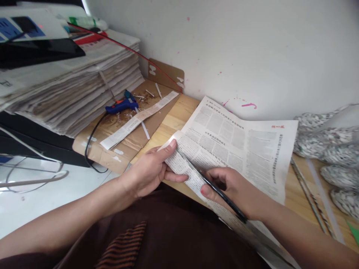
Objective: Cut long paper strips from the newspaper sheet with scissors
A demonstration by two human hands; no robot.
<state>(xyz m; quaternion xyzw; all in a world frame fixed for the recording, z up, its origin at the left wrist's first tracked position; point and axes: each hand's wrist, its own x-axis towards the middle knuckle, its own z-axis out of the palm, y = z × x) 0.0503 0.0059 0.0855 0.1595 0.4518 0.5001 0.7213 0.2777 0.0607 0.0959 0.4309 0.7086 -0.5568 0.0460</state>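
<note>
Folded newspaper (pixel 232 145) and slim black tool (pixel 224 197)
At the near edge of the surface (pixel 174 114), the left hand's (pixel 150 172) fingers pinch the newspaper's left end; the right hand's (pixel 239 186) fingers are clamped on the tool along the paper.

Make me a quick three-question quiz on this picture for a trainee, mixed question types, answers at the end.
1. Multiple choice: The right hand holds
A: a spoon
B: a long dark tool
C: a cup
2. True or false: A narrow paper strip lies beside the blue glue gun.
3. Fill in: The left hand holds the edge of a printed ____.

Key: 1. B; 2. True; 3. newspaper
</note>
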